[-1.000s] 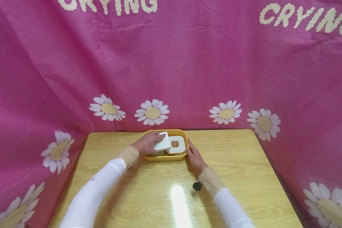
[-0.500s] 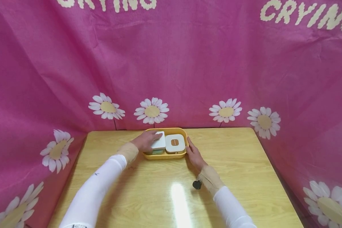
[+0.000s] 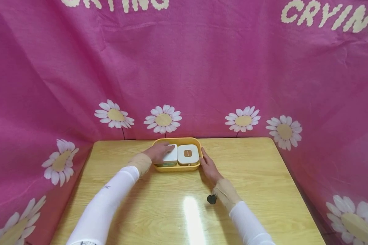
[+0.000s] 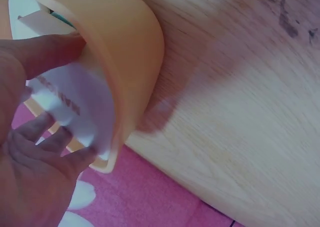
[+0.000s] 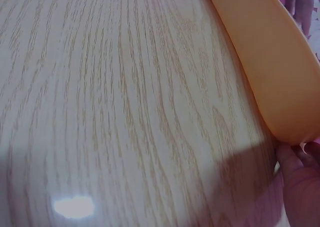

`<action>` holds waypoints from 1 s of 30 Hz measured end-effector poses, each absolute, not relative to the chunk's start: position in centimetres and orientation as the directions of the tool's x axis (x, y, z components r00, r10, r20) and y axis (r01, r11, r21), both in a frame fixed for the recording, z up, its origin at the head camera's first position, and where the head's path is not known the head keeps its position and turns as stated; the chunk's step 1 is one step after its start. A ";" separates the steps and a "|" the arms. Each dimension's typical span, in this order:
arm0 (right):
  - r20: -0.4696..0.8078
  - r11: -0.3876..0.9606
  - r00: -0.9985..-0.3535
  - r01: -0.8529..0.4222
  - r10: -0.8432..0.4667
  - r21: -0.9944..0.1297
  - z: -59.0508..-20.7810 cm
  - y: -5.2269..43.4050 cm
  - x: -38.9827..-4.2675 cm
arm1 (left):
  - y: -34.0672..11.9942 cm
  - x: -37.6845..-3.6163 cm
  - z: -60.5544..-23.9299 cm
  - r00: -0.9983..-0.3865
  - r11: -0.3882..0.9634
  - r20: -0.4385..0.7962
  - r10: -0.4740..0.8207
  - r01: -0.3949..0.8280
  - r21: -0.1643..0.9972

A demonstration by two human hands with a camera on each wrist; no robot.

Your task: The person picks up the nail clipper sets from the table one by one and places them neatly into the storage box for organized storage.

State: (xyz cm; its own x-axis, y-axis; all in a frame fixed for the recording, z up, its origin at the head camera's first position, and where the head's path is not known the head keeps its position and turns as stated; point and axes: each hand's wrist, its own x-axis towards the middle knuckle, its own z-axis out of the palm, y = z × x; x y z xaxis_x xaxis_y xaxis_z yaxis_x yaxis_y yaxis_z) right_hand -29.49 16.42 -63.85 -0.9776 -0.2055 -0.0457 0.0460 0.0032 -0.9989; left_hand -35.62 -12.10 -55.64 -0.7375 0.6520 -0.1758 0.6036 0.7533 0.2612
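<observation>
A yellow tray [image 3: 188, 169] stands at the back of the wooden table. Two boxes lie in it side by side: a white square box with a brown label [image 3: 184, 160] on the right, and a white box with lettering [image 3: 172, 157] on the left, on top of something greenish. My left hand [image 3: 158, 152] reaches over the tray's left end and holds the lettered box, thumb [image 4: 52, 52] along one side and fingertips across its lid. My right hand [image 3: 211, 170] rests against the outside of the tray's right end [image 5: 285, 87], thumb low at the corner.
The wooden table [image 3: 159, 211] carries a bright light reflection near its middle. A pink cloth [image 3: 196, 68] with daisies and lettering hangs close behind the tray and along both sides. A small black piece [image 3: 212, 199] hangs at my right wrist.
My left hand has lowered the tilted lettered box and moved it left, off the labelled box, so it now lies level in the tray. My right hand has stayed at the tray's right end.
</observation>
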 end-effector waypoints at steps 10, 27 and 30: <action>-0.051 0.046 -0.981 0.043 -0.188 -0.998 -63.7 15.9 -29.3 | -11.6 -35.4 -55.4 -0.776 0.801 -0.226 0.588 0.522 0.292; -0.040 -0.059 -0.978 0.053 -0.204 -0.997 -63.4 15.9 -29.1 | -10.7 -35.4 -55.6 -0.815 0.852 -0.268 0.514 0.448 0.272; -0.046 -0.071 -0.980 0.061 -0.193 -0.996 -63.5 15.8 -28.8 | -10.7 -35.0 -55.5 -0.812 0.850 -0.278 0.514 0.439 0.289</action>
